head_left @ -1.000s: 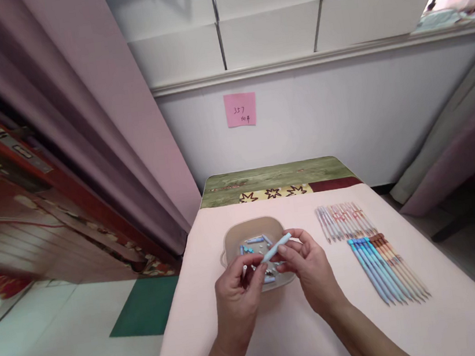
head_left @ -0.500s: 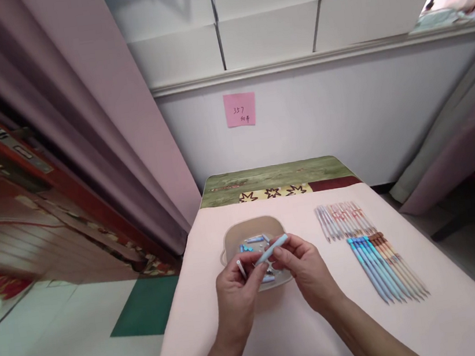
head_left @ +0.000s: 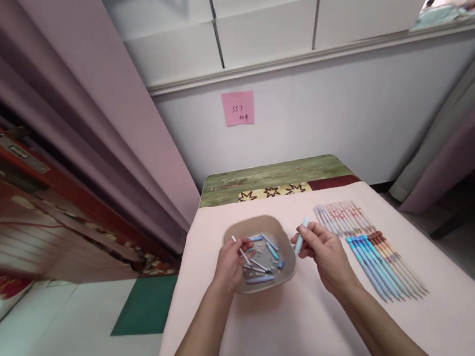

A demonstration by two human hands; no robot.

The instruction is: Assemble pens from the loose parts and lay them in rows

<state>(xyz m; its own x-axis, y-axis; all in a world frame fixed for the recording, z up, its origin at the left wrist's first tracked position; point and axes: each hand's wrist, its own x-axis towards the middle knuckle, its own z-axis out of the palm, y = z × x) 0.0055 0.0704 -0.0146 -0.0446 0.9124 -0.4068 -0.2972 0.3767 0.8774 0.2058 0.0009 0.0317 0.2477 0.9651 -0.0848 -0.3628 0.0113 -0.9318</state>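
My left hand (head_left: pixel 230 265) is over the left side of a beige plastic bin (head_left: pixel 254 222), closed on a thin white pen refill (head_left: pixel 238 247). Its fingertips dip toward the pen parts inside, and I cannot tell if they touch any. Just right of the bin, my right hand (head_left: pixel 327 255) pinches a light blue pen barrel (head_left: pixel 302 236), tilted with its upper end to the right. The bin holds blue barrels (head_left: pixel 259 279), several thin refills and small blue and clear pieces.
Right of my hands lies a row of blue pens (head_left: pixel 373 271) beside brown-topped cream pens (head_left: pixel 400 267). Behind them is a row of clear-looking pens (head_left: pixel 343 216). A pink note (head_left: pixel 239 108) sticks to the wall behind the table (head_left: pixel 293 334).
My hands have moved apart. The right hand has carried the light blue barrel rightward, out from over the bin. My left hand has lowered slightly over the bin, keeping the white refill.
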